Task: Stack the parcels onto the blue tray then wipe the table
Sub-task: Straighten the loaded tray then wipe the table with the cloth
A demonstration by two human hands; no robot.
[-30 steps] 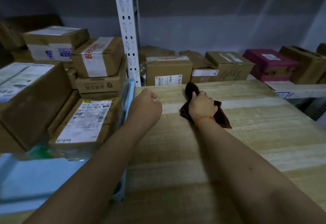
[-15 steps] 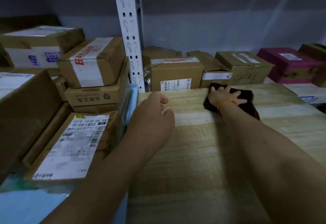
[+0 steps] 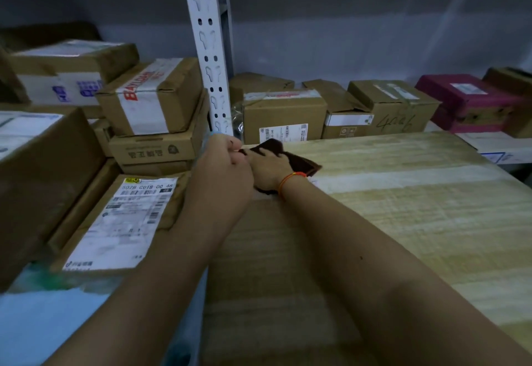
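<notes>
Head view is showing a pale wooden table (image 3: 403, 207) filling the right and centre, running back to a row of boxes along the far wall. At the left, a blue tray (image 3: 43, 322) is sitting against the table's left edge, and brown parcels (image 3: 149, 123) are lying stacked on it in several layers. The nearest one, a flat parcel with a large white shipping label (image 3: 121, 221), is resting at the front of the pile; behind it two flat cartons are carrying a box with red lettering on its tape (image 3: 149, 95). A white slotted shelf post (image 3: 208, 49) is rising behind the pile. Beyond the table's far edge more cartons are sitting in a row, with a magenta box (image 3: 469, 100) toward the right.

At the table's far left corner, the right hand (image 3: 270, 171) is lying on a dark brown cloth (image 3: 302, 161), pressing it to the wood; an orange band is circling that wrist. The left hand (image 3: 221, 170) is sitting just beside it with fingers curled, its fingertips meeting the cloth's edge; whether they are pinching the cloth I cannot tell.
</notes>
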